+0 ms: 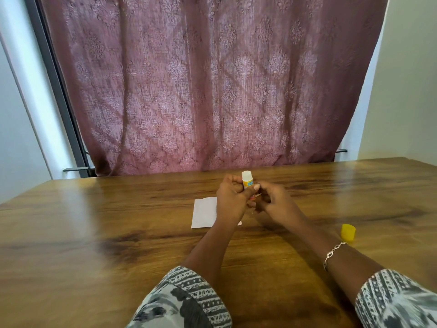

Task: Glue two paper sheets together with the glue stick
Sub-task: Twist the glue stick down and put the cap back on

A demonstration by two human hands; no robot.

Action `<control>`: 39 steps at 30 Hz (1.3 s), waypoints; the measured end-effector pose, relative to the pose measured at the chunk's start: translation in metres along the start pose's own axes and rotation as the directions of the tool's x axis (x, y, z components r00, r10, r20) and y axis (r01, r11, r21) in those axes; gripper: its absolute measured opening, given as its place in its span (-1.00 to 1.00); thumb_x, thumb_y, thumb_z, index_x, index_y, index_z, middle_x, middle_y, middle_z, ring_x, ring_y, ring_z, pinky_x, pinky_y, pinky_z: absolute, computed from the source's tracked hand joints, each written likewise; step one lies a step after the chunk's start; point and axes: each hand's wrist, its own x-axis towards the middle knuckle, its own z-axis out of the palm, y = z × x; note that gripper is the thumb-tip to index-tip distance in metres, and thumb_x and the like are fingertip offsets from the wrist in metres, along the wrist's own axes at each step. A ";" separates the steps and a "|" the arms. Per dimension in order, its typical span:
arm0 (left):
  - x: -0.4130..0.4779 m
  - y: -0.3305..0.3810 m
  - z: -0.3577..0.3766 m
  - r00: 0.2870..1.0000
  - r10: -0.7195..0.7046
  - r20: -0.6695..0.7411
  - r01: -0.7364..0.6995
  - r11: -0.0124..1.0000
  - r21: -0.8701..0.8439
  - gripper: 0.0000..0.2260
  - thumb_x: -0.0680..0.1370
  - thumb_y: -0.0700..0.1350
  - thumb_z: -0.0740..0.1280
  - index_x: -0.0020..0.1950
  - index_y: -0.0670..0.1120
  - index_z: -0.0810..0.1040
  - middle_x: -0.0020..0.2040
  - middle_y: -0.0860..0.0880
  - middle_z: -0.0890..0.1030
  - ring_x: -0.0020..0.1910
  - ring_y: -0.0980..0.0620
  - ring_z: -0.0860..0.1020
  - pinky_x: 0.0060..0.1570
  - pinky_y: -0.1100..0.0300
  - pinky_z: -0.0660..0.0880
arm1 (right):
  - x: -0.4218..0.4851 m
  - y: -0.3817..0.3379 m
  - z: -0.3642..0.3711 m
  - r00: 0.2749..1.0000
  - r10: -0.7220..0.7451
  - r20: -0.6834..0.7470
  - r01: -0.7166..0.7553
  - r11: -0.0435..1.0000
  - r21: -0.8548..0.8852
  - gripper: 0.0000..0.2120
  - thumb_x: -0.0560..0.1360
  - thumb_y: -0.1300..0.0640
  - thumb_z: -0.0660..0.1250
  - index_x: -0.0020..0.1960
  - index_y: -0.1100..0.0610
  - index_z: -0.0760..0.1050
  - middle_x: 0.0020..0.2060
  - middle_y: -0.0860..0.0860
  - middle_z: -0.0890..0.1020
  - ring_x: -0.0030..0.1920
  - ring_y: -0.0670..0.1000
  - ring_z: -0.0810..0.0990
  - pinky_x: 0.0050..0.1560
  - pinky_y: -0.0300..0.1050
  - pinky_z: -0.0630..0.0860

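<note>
A big brown wooden table [94, 221] shines in the light. A white paper sheet [204, 211] lies flat near its middle. A small yellow cap [348, 232] sits well off to the right.

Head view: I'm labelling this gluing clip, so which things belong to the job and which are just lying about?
Job: glue stick, gripped by left hand, right hand at its base; yellow cap, off, on the table; white paper.
Not part of it: curtain; bracelet.
</note>
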 end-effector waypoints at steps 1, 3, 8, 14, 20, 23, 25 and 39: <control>0.001 0.000 -0.001 1.000 0.003 -0.002 -0.003 1.000 0.004 -0.74 0.42 -0.29 0.41 -0.18 -0.04 0.34 -0.28 -0.04 0.60 -0.48 0.18 0.56 -0.51 0.30 0.50 | 0.000 0.000 0.000 1.000 0.001 0.008 -0.001 1.000 0.007 -0.65 0.40 0.53 0.19 -0.04 0.12 0.47 -0.28 0.05 0.56 -0.41 -0.25 0.57 -0.38 -0.32 0.53; 0.001 0.000 0.000 1.000 0.007 -0.005 -0.006 1.000 0.025 -0.73 0.42 -0.28 0.41 -0.19 -0.04 0.33 -0.30 -0.02 0.60 -0.48 0.22 0.56 -0.49 0.31 0.51 | 0.002 0.000 -0.001 1.000 0.001 0.006 -0.001 1.000 0.000 -0.64 0.40 0.51 0.21 -0.15 0.04 0.44 -0.33 0.02 0.55 -0.43 -0.23 0.57 -0.40 -0.33 0.53; 0.000 -0.003 0.006 1.000 0.003 -0.023 -0.001 0.998 0.069 -0.72 0.41 -0.26 0.43 -0.19 -0.01 0.34 -0.27 -0.09 0.61 -0.31 -0.01 0.58 -0.28 0.10 0.52 | 0.003 0.000 0.000 0.998 -0.013 -0.054 0.008 0.995 -0.095 -0.66 0.31 0.45 0.38 -0.20 0.05 0.38 -0.45 -0.06 0.48 -0.55 -0.24 0.47 -0.48 -0.38 0.41; -0.002 0.003 0.003 1.000 0.010 -0.029 -0.008 0.997 0.072 -0.74 0.43 -0.26 0.41 -0.17 -0.04 0.33 -0.27 -0.04 0.59 -0.39 0.16 0.57 -0.50 0.40 0.48 | 0.001 0.001 -0.003 1.000 0.013 0.018 -0.014 0.999 0.035 -0.65 0.39 0.54 0.20 -0.04 0.13 0.47 -0.29 0.01 0.57 -0.39 -0.21 0.60 -0.36 -0.27 0.57; -0.004 0.002 0.008 0.998 0.023 -0.058 -0.015 0.990 0.140 -0.71 0.40 -0.24 0.44 -0.19 0.02 0.34 -0.09 -0.27 0.65 -0.19 -0.15 0.63 -0.23 -0.01 0.57 | 0.001 -0.003 0.000 0.998 -0.014 -0.061 0.007 0.993 -0.116 -0.70 0.32 0.43 0.37 -0.18 0.07 0.40 -0.38 -0.02 0.52 -0.36 0.03 0.50 -0.30 -0.02 0.50; -0.004 0.002 0.006 0.998 0.022 -0.051 -0.015 0.990 0.138 -0.71 0.40 -0.23 0.44 -0.20 0.02 0.33 -0.15 -0.19 0.65 -0.24 -0.08 0.62 -0.29 0.08 0.57 | -0.001 -0.003 0.001 0.999 -0.011 -0.054 0.005 0.994 -0.109 -0.67 0.33 0.45 0.34 -0.14 0.05 0.43 -0.38 -0.05 0.52 -0.42 -0.09 0.52 -0.35 -0.09 0.50; -0.005 0.004 0.004 0.998 0.036 -0.059 -0.028 0.990 0.136 -0.71 0.41 -0.23 0.44 -0.21 0.01 0.33 -0.21 -0.10 0.62 -0.37 0.10 0.59 -0.45 0.29 0.52 | -0.001 -0.003 0.000 1.000 0.007 -0.028 -0.009 0.999 -0.046 -0.71 0.38 0.50 0.25 -0.02 0.19 0.48 -0.35 -0.03 0.53 -0.44 -0.20 0.56 -0.40 -0.25 0.51; -0.006 0.000 0.009 0.997 0.024 -0.076 -0.011 0.986 0.164 -0.74 0.40 -0.17 0.45 -0.18 -0.02 0.34 -0.11 -0.20 0.65 -0.17 -0.09 0.63 -0.25 0.08 0.60 | 0.001 -0.007 -0.012 0.997 0.050 0.066 -0.032 0.968 -0.249 -0.66 0.30 0.35 0.44 0.05 0.24 0.47 -0.17 0.07 0.59 -0.27 -0.09 0.51 -0.25 -0.31 0.44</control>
